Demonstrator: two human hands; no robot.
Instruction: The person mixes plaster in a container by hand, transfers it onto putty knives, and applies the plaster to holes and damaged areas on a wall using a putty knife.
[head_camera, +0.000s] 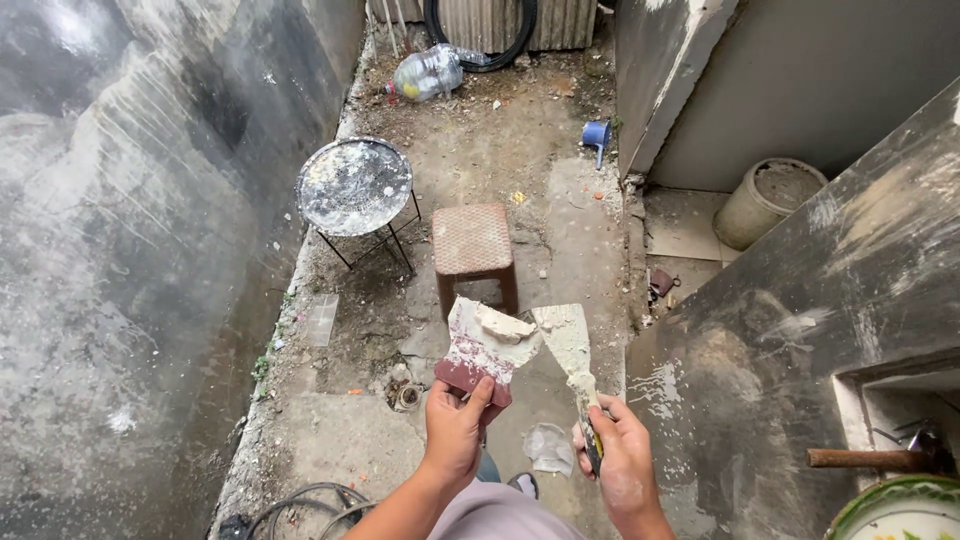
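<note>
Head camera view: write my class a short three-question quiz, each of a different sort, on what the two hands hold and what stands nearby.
1. True or false: the left hand holds a red-edged board loaded with white putty.
2. The right hand holds: A a hammer, B a putty knife, C a brush.
3. What stands beyond the board, beside the round metal tray table?

Key: 1 true; 2 B; 3 a small reddish stool.

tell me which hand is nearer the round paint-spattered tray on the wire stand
Left. The left hand, gripping a putty-caked red board, is below and right of the tray; the right hand, holding a putty knife, is farther right.
</note>
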